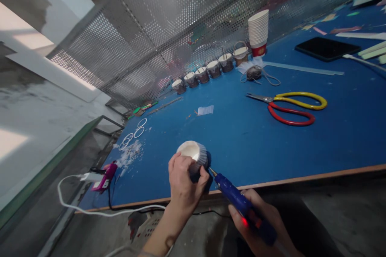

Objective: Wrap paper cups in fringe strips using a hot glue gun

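Note:
My left hand (185, 178) grips a small white cup with ribbed sides (191, 151) near the table's front edge, fingers over its rim and thumb at its side. In my right hand (262, 221) is a blue hot glue gun (233, 194), its fingers closed round the body and a red light glowing on it. The glue gun's nozzle points up and left, close to the cup's right side; whether it touches cannot be made out. The cup's lower front is hidden behind my left hand.
Scissors with yellow and red handles (289, 106) lie to the right. Behind stand several small wrapped cups (202, 74) and a paper cup stack (258, 32). A phone (327, 48) lies far right; white rings (138, 131) and a purple power strip (104, 177) are left.

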`<state>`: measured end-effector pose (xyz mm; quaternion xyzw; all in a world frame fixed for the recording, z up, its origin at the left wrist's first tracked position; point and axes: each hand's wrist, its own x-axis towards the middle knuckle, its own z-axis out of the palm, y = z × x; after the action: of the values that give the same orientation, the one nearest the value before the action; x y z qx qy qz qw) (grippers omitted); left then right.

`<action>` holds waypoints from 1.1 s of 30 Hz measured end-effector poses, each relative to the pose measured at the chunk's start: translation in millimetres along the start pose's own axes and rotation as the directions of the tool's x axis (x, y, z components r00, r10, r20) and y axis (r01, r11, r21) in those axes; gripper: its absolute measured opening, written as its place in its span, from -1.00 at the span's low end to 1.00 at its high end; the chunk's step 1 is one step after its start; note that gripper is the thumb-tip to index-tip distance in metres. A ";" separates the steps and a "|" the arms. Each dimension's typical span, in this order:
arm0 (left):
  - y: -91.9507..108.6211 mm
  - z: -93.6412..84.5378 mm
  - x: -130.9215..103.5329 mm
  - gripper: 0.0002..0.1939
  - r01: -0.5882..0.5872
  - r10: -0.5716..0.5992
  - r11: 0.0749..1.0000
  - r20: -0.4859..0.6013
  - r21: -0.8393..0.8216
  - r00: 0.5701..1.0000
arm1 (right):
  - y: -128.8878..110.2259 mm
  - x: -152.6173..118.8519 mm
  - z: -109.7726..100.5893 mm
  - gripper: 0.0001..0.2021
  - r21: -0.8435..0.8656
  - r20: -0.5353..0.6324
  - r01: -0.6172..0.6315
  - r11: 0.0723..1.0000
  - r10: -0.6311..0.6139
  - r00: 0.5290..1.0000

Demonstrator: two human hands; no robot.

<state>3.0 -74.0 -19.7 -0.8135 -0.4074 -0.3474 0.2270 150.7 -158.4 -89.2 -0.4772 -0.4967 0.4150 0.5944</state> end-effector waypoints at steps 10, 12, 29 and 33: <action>6.3 -19.1 2.8 -0.75 0.017 -0.010 0.999 0.149 -0.045 0.989 | 4.4 1.4 -5.8 -0.84 -0.043 -0.005 0.086 0.995 -0.087 0.996; 4.2 -18.3 3.5 -0.79 0.014 -0.007 0.998 0.129 -0.059 0.992 | 4.1 0.8 -5.2 -0.82 -0.026 0.007 0.074 0.997 -0.074 0.997; -3.3 -9.5 -2.1 -0.76 0.021 -0.015 0.996 0.072 -0.090 0.997 | -3.4 -4.1 3.9 -0.76 0.043 -0.042 -0.048 0.998 0.050 0.998; -1.7 -18.7 -1.1 -0.69 0.032 -0.013 0.992 0.152 -0.122 0.988 | -5.2 -3.1 4.9 -0.78 0.038 -0.061 -0.039 0.998 0.041 0.997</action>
<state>-6.0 -85.8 -8.1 -0.8453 -0.4102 -0.3122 0.1405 145.5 -161.6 -84.4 -0.4886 -0.4605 0.4211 0.6099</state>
